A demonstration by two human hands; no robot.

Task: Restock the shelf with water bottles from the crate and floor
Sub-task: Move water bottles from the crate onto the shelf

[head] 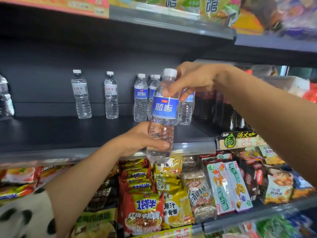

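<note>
A clear water bottle with a blue label and white cap (163, 109) is held upright in front of the dark shelf (68, 134). My left hand (140, 140) grips its lower body, and my right hand (190, 79) pinches its shoulder just under the cap. Behind it on the shelf stand several blue-label bottles (141, 98). Two white-label bottles (80, 94) stand apart further left. Neither crate nor floor is in view.
Another clear bottle (5, 98) shows at the shelf's far left edge. Dark drink bottles (221, 110) stand to the right of the water. Noodle and snack packets (154, 200) fill the shelf below; more packets (214, 9) sit on the shelf above.
</note>
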